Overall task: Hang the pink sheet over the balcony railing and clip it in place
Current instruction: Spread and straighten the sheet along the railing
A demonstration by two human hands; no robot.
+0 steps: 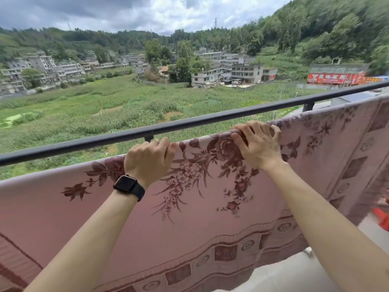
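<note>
An upper-floor home balcony was shown: a floral pink sheet [189, 218] was spread along a dark metal railing [189, 123], and fields [94, 110], village houses [231, 72] and wooded hills [315, 28] were overlooked.

The pink sheet [126, 218] runs off the left, right and bottom edges and hides whatever carries it. The left hand [148, 161] has its fingertips out of sight behind the top fold. At lower right, a red thing [383, 218] is blurred and cut off.

Bright overcast daylight is falling evenly, wide-angle distortion is bowing the railing [189, 122], and motion blur is smearing the right edge.
</note>
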